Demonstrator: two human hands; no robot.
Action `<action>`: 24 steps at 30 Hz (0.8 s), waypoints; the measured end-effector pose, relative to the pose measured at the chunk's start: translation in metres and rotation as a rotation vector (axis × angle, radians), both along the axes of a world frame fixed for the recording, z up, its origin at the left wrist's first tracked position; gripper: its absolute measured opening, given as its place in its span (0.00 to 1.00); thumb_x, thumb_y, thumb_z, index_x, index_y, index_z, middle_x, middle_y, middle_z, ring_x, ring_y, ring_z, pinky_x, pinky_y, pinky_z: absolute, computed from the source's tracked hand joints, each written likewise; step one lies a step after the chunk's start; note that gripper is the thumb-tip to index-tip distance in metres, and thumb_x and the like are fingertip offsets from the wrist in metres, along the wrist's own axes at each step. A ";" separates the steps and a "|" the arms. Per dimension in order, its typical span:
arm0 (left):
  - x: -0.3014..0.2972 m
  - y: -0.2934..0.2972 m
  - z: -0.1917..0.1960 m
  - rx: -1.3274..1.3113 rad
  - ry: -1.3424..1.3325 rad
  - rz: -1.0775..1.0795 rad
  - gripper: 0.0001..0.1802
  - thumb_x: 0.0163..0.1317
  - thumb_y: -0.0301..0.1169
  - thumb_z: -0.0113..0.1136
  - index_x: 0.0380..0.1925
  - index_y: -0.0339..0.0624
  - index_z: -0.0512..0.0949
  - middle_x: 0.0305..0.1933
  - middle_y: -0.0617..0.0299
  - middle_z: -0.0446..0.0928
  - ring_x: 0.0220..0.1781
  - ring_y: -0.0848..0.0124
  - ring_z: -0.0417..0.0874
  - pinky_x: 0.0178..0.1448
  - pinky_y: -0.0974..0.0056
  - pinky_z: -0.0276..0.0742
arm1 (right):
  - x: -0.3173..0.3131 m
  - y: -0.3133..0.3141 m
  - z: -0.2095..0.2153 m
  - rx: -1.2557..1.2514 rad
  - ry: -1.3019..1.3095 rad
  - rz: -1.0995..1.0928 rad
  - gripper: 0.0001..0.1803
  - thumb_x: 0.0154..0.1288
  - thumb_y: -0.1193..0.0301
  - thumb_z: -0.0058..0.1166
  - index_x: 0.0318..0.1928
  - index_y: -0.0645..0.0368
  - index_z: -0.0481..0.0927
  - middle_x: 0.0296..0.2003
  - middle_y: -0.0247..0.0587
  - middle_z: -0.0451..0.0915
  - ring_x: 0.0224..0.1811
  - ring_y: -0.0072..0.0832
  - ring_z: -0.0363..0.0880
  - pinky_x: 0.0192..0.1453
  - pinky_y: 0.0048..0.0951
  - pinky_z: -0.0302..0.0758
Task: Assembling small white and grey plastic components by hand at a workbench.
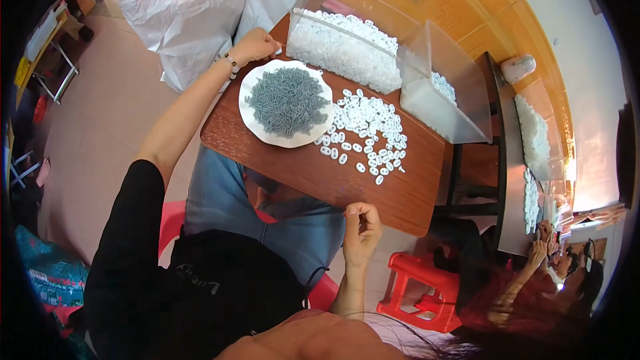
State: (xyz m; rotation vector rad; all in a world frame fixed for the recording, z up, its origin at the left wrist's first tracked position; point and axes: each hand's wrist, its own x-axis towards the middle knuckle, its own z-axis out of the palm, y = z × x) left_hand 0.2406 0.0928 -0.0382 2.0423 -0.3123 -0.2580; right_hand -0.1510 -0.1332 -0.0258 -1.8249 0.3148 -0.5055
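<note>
At the table's far left corner, my left hand [255, 45] is closed, with a small white piece [279, 50] showing at its fingertips. Just below it is a white wavy-edged plate [251, 125] heaped with small grey screw-like pieces [287, 102]. Loose white oval pieces [370, 120] with dark holes are spread over the brown table [300, 168] to the right of the plate. My right hand [362, 227] is over the table's near edge, thumb and forefinger pinched together. Whatever may be between those fingers is too small to make out.
Two clear plastic boxes [347, 50] [453, 110] full of white pieces line the far side. White sacks [183, 10] stand at the far left. A red stool [420, 293] is at the right, near another person's hands [539, 248] at a dark table [513, 227].
</note>
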 end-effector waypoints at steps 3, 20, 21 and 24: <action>0.011 -0.002 -0.007 0.094 -0.115 -0.102 0.16 0.60 0.35 0.61 0.23 0.30 0.82 0.21 0.59 0.80 0.19 0.76 0.75 0.24 0.67 0.70 | 0.002 -0.002 -0.008 0.023 0.024 -0.002 0.04 0.68 0.75 0.52 0.34 0.61 0.75 0.28 0.29 0.74 0.31 0.13 0.68 0.37 0.15 0.64; 0.000 0.014 -0.023 0.002 -0.067 -0.193 0.26 0.68 0.48 0.52 0.22 0.36 0.82 0.14 0.69 0.68 0.20 0.79 0.62 0.26 0.67 0.60 | 0.015 -0.004 -0.014 -0.110 0.089 -0.006 0.07 0.68 0.71 0.54 0.33 0.61 0.76 0.26 0.25 0.74 0.29 0.11 0.67 0.35 0.15 0.64; -0.006 0.011 -0.021 -0.001 -0.062 -0.202 0.26 0.68 0.48 0.52 0.22 0.36 0.82 0.14 0.69 0.68 0.20 0.79 0.62 0.26 0.67 0.60 | 0.016 -0.005 -0.014 -0.112 0.094 -0.014 0.07 0.68 0.71 0.54 0.33 0.61 0.76 0.26 0.25 0.74 0.29 0.11 0.67 0.35 0.15 0.64; -0.023 0.007 -0.016 -0.077 -0.084 -0.169 0.25 0.67 0.48 0.53 0.26 0.36 0.83 0.14 0.69 0.67 0.20 0.78 0.62 0.26 0.68 0.60 | 0.018 -0.009 -0.012 -0.142 0.091 -0.027 0.07 0.68 0.71 0.54 0.33 0.61 0.76 0.26 0.25 0.73 0.29 0.11 0.67 0.34 0.14 0.64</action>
